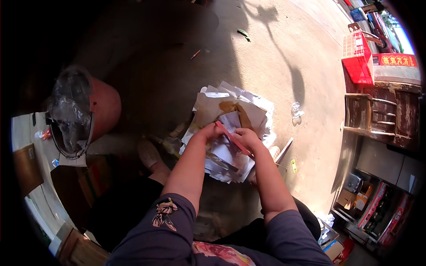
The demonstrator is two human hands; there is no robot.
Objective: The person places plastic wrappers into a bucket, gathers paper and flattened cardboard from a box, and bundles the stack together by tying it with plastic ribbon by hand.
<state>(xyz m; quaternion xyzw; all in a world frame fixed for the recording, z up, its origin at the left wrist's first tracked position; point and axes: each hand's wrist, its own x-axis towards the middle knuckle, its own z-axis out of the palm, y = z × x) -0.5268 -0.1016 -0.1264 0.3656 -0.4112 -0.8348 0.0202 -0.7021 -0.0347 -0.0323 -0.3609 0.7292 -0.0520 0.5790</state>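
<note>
A loose pile of white papers [230, 95] lies on the floor between my feet, with brown scraps [244, 116] among the sheets. Over it, both hands hold a narrow pinkish-red strip [233, 139] that slants down to the right. My left hand [210, 132] is closed at the strip's upper end. Closed near its middle and lower part is my right hand [249, 139]. The exact finger placement is partly hidden by the backs of the hands, and I cannot tell what the strip is made of.
On the left stands a pink bucket [106, 103] lined with clear plastic. A crumpled clear plastic piece [296, 110] lies on the floor to the right. Farther right are a red basket [358, 57], a wooden chair [370, 114] and a shelf with boxes [364, 197].
</note>
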